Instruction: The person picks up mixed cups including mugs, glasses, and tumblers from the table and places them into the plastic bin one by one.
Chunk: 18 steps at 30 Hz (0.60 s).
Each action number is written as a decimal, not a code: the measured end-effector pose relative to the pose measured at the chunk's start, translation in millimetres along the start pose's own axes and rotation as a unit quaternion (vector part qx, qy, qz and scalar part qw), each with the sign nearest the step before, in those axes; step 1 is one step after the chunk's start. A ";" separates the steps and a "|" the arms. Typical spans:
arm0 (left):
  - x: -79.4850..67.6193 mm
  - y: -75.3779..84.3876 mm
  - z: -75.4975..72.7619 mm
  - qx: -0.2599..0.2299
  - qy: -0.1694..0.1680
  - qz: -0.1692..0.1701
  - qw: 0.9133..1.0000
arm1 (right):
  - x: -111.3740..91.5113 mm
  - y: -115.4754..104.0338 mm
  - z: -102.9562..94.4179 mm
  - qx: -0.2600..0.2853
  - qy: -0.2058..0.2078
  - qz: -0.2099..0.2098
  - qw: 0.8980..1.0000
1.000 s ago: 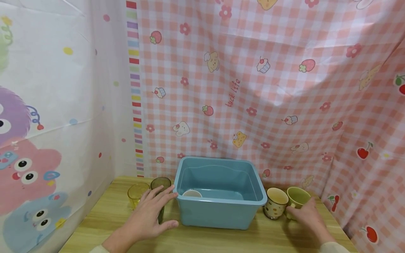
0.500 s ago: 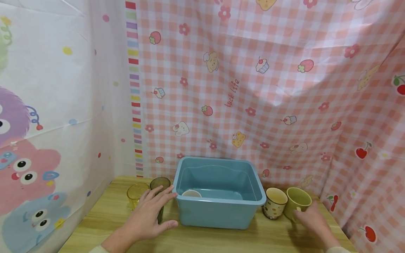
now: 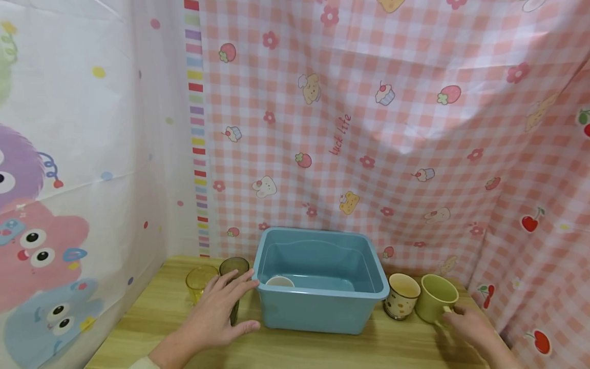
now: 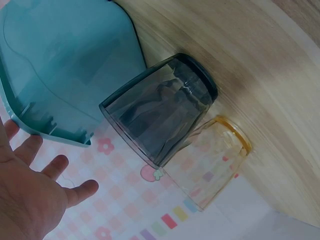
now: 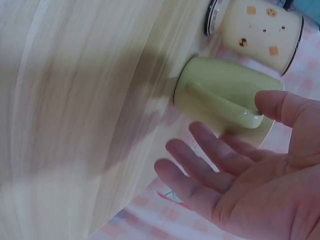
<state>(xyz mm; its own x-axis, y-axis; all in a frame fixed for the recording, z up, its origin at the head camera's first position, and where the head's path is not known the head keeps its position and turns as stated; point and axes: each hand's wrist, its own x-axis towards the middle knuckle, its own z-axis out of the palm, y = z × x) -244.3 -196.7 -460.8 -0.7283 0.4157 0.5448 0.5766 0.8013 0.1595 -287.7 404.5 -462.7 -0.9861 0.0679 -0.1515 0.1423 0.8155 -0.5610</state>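
Left hand (image 3: pixel 218 312): fingers spread, unclenched, at the rim of a blue rectangular plastic tub (image 3: pixel 322 312). Right hand (image 3: pixel 472 325): thumb at the handle of a green cylindrical mug (image 3: pixel 433 301), upright on the wood-grain worktop (image 3: pixel 318 351); pinched or not, I cannot tell. Head view only: white round cup (image 3: pixel 279 282) inside tub.

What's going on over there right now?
A person is working at a wooden table with two bare hands. The right hand is at the handle of a green mug, which stands upright beside a spotted cream cup. The left hand is spread open by the left side of a blue bin, near a dark glass and a yellow glass. One white cup is visible inside the bin.
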 end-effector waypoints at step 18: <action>0.5 0.6 -1.1 -0.004 -0.011 -0.007 1.000 | -3.2 29.2 -1.5 0.337 -0.179 0.044 0.923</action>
<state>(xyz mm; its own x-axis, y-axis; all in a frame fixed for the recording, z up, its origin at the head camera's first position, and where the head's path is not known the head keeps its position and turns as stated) -243.9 -196.5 -459.6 -0.7444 0.4136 0.5243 0.5692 0.8035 0.1742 -280.4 429.0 -477.4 -0.8937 -0.1756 -0.4129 0.3609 0.2652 -0.8941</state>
